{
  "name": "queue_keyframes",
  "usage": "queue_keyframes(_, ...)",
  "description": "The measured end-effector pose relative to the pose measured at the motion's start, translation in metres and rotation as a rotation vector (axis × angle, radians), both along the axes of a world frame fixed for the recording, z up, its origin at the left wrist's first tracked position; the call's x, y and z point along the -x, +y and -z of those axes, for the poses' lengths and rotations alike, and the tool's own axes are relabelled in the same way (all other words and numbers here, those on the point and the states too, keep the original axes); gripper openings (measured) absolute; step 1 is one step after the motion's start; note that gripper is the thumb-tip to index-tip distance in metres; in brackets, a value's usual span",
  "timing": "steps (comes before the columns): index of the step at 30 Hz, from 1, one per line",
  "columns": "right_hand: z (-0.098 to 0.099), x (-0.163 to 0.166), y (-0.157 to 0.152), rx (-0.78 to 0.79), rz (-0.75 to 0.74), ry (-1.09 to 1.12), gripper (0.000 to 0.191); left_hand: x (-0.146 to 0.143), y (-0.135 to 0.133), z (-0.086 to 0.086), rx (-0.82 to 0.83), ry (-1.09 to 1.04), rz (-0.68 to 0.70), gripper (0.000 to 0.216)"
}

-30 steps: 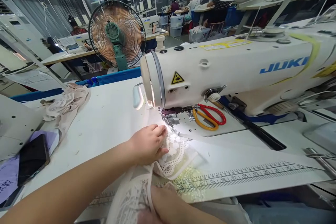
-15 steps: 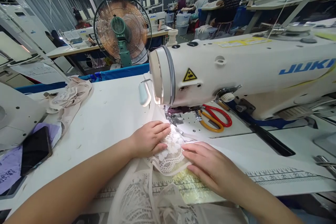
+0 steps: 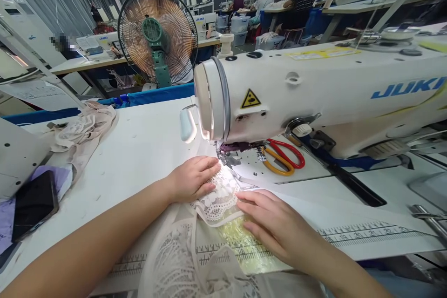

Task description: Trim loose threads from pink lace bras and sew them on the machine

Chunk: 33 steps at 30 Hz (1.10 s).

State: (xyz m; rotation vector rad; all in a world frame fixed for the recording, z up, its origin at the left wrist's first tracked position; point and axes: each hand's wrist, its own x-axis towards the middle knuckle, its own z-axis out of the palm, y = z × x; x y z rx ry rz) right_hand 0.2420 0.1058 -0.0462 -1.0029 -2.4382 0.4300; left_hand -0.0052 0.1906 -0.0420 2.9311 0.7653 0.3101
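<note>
A cream lace garment piece lies on the bed of a white sewing machine, its far end under the lit needle area. My left hand rests flat on the lace's left side, fingers stretched toward the presser foot. At the lace's right edge, my right hand touches it with outstretched fingertips, palm down. More of the lace fabric hangs toward me over the table's front edge. The needle and presser foot are mostly hidden by the machine head and a dark purple scrap.
Scissors with red and orange handles lie right of the needle, near a black-handled tool. A printed ruler runs along the front edge. At left are a phone and a garment pile. A fan stands behind.
The lace has slid slightly forward toward the needle, with both hands moving along with it. The whole view has shifted a little.
</note>
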Motion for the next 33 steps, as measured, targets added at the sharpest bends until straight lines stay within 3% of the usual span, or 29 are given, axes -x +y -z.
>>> queue_keyframes(14, -0.004, 0.005, 0.004, 0.063, 0.013, -0.043, 0.026, 0.001, 0.015, -0.001, -0.035, 0.019, -0.034, 0.051)
queue_keyframes(25, -0.002, 0.005, 0.004, 0.054, 0.007, -0.067, 0.027, -0.007, 0.010, -0.014, -0.126, 0.267, -0.092, 0.056)
queue_keyframes(33, -0.004, 0.008, 0.004, 0.069, 0.013, -0.111, 0.030, 0.003, 0.028, -0.013, -0.170, 0.318, -0.087, 0.057)
